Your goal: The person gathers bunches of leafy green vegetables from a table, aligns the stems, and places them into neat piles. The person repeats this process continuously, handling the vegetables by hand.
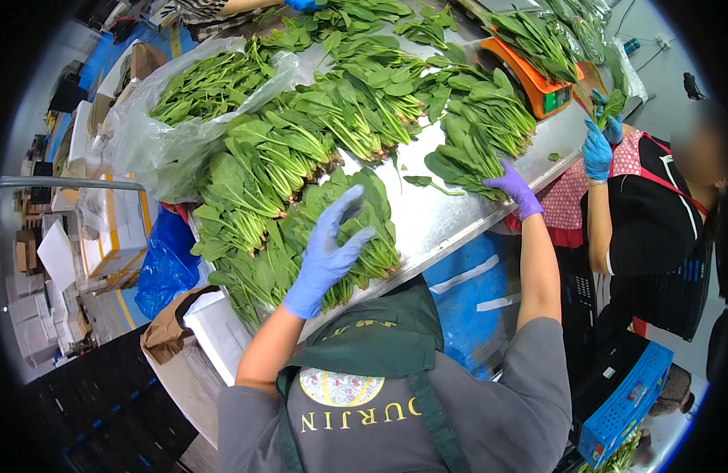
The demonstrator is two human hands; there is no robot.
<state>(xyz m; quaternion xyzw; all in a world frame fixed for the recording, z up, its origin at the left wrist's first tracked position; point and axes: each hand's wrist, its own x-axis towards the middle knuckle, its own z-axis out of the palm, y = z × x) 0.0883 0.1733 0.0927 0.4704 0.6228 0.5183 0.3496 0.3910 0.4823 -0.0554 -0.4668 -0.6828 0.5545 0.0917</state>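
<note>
My left hand (331, 254), in a blue glove, is raised with thumb and fingers apart over leafy greens with pinkish roots, spinach by their look (370, 219). My right hand (516, 188), in a purple glove, is closed around the stem ends of a spinach bunch (467, 156) lying on the metal table (426, 222). Rows of more spinach bunches (346, 112) cover the table's middle and left. A loose leaf (420, 180) lies between my hands. At the upper left, a clear plastic bag (180, 148) holds many more greens.
An orange digital scale (532, 83) bearing greens stands at the upper right. Beside it a co-worker's blue-gloved hands (597, 148) hold leaves. Another blue-gloved hand (304, 5) shows at the top. A blue plastic bag (168, 260) and boxes stand left, a blue crate (627, 402) lower right.
</note>
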